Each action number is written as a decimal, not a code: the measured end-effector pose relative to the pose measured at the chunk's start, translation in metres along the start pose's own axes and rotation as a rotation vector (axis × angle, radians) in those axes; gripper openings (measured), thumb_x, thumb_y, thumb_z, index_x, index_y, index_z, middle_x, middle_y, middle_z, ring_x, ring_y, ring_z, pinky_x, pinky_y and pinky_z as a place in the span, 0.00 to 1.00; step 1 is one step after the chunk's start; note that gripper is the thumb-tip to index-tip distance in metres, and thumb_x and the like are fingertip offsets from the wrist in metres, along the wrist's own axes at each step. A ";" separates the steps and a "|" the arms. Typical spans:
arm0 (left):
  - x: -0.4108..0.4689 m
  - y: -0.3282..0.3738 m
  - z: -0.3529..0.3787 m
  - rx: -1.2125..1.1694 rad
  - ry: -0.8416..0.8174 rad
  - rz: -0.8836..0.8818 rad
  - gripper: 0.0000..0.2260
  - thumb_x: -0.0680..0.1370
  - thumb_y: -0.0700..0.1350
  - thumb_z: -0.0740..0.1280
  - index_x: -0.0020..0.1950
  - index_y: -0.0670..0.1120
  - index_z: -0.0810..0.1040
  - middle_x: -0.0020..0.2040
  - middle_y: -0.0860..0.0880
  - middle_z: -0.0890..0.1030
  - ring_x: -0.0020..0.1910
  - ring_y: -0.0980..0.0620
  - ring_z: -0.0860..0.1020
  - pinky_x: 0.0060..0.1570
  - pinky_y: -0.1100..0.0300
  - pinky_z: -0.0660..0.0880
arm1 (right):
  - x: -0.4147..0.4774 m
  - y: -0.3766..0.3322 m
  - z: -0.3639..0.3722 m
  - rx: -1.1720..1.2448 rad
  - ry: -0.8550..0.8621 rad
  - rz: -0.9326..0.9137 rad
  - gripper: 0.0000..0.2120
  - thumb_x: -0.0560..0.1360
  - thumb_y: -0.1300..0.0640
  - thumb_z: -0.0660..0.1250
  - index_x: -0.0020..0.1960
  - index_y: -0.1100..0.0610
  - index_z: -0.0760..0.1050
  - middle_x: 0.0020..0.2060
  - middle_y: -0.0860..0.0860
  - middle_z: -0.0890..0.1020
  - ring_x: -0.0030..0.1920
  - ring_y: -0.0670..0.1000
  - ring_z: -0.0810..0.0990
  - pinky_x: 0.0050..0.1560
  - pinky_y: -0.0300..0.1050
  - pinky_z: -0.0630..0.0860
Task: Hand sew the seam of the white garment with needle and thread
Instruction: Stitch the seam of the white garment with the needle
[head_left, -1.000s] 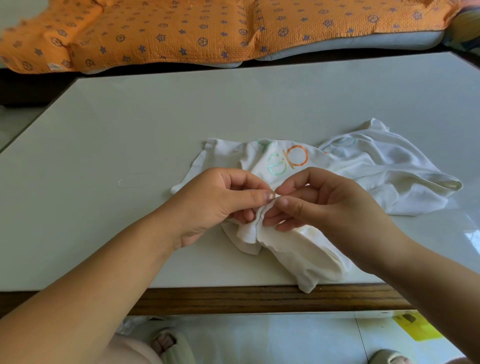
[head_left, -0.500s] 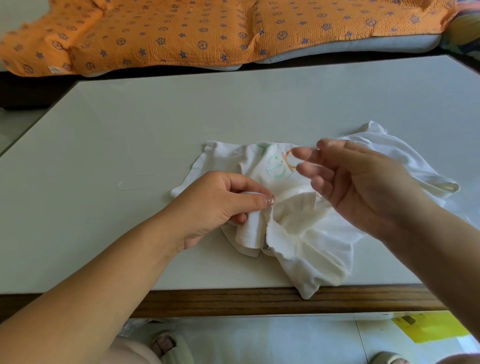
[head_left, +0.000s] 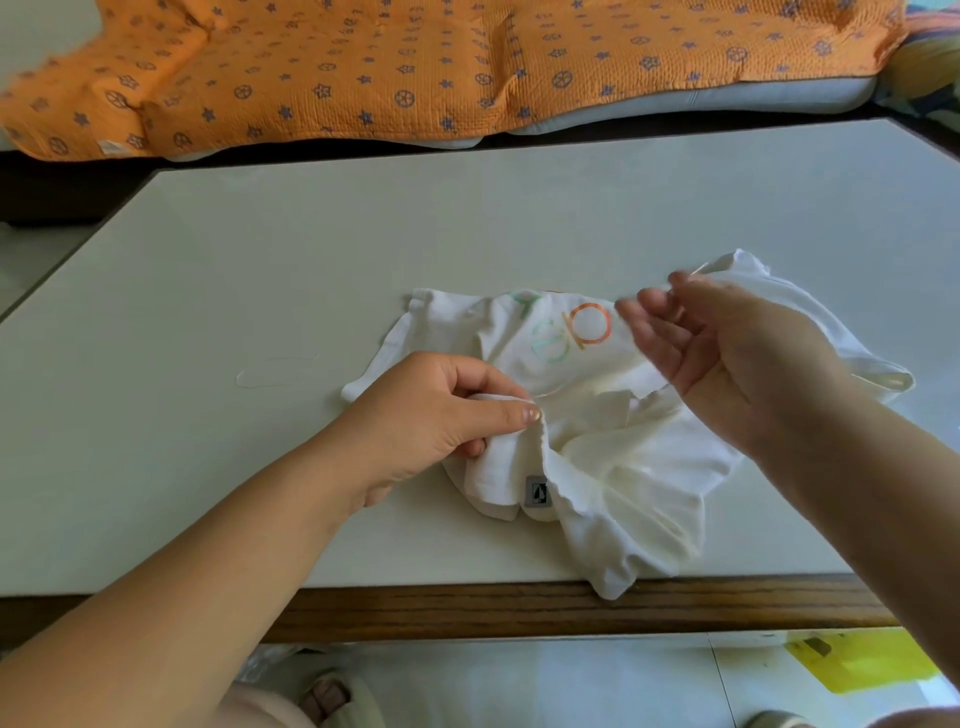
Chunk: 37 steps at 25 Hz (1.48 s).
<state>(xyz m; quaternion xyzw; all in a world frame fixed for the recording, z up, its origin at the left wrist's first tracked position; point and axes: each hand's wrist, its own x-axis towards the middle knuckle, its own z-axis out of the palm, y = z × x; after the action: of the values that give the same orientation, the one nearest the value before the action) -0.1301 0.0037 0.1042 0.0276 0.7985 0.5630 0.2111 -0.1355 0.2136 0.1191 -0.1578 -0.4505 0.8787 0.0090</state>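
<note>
The white garment (head_left: 628, 467) lies crumpled on the table, its coloured print facing up and its hem hanging over the near edge. My left hand (head_left: 436, 421) pinches a fold of the seam between thumb and forefinger. My right hand (head_left: 727, 358) is raised above the garment's right side, blurred, fingers loosely spread. It pinches a thin needle (head_left: 701, 268) at its fingertips. A faint thread (head_left: 558, 388) runs from the pinched seam toward that hand.
The pale table (head_left: 260, 260) has a wooden front edge (head_left: 467, 608). A loose loop of thread (head_left: 270, 371) lies left of the garment. An orange patterned quilt (head_left: 415, 67) lies beyond the table. A yellow object (head_left: 867, 660) is on the floor below.
My right hand left the seam and rose up and to the right, drawing the needle and thread out. My left hand kept its pinch on the fold.
</note>
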 end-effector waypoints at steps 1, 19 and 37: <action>0.000 -0.001 0.002 0.004 0.027 0.023 0.03 0.71 0.45 0.76 0.42 0.47 0.85 0.31 0.54 0.79 0.29 0.57 0.73 0.32 0.67 0.72 | -0.015 0.003 0.006 -0.101 -0.014 0.022 0.06 0.82 0.64 0.58 0.47 0.62 0.70 0.29 0.55 0.81 0.34 0.54 0.85 0.29 0.39 0.79; 0.009 -0.014 -0.008 0.010 0.002 0.004 0.02 0.76 0.40 0.71 0.46 0.44 0.83 0.36 0.48 0.84 0.37 0.53 0.83 0.38 0.63 0.78 | -0.044 0.059 -0.008 -1.117 -0.222 -0.195 0.06 0.76 0.54 0.69 0.42 0.46 0.80 0.28 0.46 0.82 0.29 0.43 0.78 0.35 0.34 0.73; 0.004 -0.013 -0.005 -0.025 0.004 0.031 0.01 0.74 0.38 0.72 0.45 0.41 0.82 0.34 0.47 0.83 0.34 0.54 0.82 0.36 0.64 0.78 | -0.037 0.067 -0.007 -1.243 -0.169 -0.284 0.04 0.75 0.50 0.67 0.42 0.45 0.79 0.29 0.44 0.81 0.32 0.44 0.79 0.40 0.43 0.75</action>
<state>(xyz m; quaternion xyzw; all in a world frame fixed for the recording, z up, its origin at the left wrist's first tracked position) -0.1327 -0.0039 0.0925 0.0362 0.7913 0.5762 0.2013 -0.0903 0.1739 0.0722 -0.0027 -0.8914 0.4532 -0.0035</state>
